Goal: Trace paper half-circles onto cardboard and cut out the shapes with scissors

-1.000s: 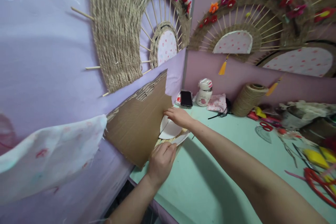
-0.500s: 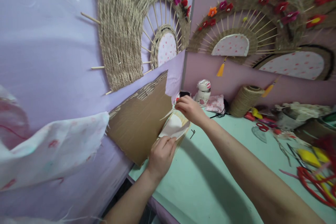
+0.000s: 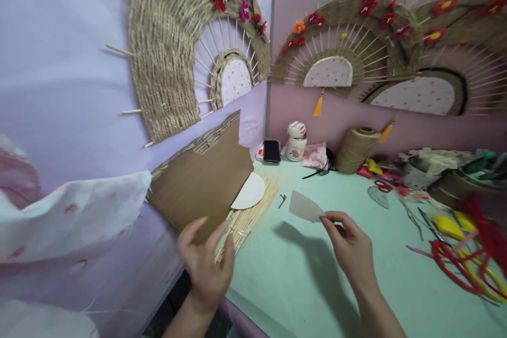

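Note:
Between thumb and fingers, my right hand (image 3: 350, 245) pinches a small pale paper piece (image 3: 306, 207) by its right corner, held above the green tabletop. My left hand (image 3: 208, 261) is raised with its fingers spread, nothing in them, in front of the brown cardboard sheet (image 3: 206, 185). A white half-round piece (image 3: 249, 191) lies on a bundle of thin wooden sticks (image 3: 249, 224), just beyond my left hand. The cardboard leans against the purple wall beside the sticks.
At the back stand a white bottle (image 3: 296, 142), a phone (image 3: 271, 151) and a twine spool (image 3: 356, 149). Red scissors (image 3: 383, 186), a protractor (image 3: 378, 197) and red and yellow pipe cleaners (image 3: 451, 269) lie right. Patterned cloth (image 3: 79, 216) hangs left. Twine fans (image 3: 170, 47) hang on the walls.
My right hand has moved right and towards me, carrying the paper piece off the sticks. My left hand has let go and drawn back, its fingers spread. The view has turned slightly right.

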The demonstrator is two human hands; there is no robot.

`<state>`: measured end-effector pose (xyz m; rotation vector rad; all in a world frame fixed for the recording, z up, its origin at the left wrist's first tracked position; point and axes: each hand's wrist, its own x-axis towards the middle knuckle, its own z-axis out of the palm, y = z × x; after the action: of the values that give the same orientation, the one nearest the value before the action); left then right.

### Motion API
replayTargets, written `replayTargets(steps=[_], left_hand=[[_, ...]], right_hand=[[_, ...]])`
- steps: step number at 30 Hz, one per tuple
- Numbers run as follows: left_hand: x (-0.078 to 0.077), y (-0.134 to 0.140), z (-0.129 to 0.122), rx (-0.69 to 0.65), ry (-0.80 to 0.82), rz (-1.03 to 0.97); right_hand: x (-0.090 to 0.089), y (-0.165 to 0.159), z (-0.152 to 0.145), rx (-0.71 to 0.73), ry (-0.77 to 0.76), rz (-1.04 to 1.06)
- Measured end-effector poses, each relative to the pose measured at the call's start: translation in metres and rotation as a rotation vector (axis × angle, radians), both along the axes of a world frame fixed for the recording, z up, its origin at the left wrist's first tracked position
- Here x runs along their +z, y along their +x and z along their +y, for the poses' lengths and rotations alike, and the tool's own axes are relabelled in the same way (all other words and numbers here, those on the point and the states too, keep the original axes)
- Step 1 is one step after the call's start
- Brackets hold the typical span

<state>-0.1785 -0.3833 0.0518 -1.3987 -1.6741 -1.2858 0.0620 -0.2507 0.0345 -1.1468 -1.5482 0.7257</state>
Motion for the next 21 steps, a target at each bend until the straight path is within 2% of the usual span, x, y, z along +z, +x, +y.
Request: replayTargets(steps=[2, 4, 8, 10, 13, 15, 18, 21], left_hand=[[-0.007, -0.007, -0.023, 0.123, 0.097, -0.03], [-0.018, -0.013, -0.032, 0.158, 0.062, -0.118], [-0.037, -0.022, -0.02, 0.042, 0.01, -0.487], [-0.041, -0.029, -0.012, 0.037, 0.003, -0.546], [-0.04, -0.04, -0.007, 0.104, -0.117, -0.388], [-0.038, -0.044, -0.007, 0.101, -0.109, -0.29], [-0.034, -0.046, -0.009, 0.026, -0.035, -0.178], [-0.031, -0.045, -0.013, -0.093, -0.054, -0.158]], right_hand=[[-0.011, 0.004, -0.009, 0.006, -0.132, 0.031], [-0.018, 0.005, -0.016, 0.034, -0.228, 0.06], [-0.021, 0.007, -0.027, 0.079, -0.307, 0.117], [-0.021, 0.009, -0.032, 0.074, -0.328, 0.135], [-0.023, 0.015, -0.038, 0.054, -0.363, 0.157], [-0.026, 0.02, -0.04, 0.055, -0.371, 0.167], [-0.032, 0.026, -0.042, 0.067, -0.376, 0.172], [-0.036, 0.029, -0.043, 0.068, -0.376, 0.183]])
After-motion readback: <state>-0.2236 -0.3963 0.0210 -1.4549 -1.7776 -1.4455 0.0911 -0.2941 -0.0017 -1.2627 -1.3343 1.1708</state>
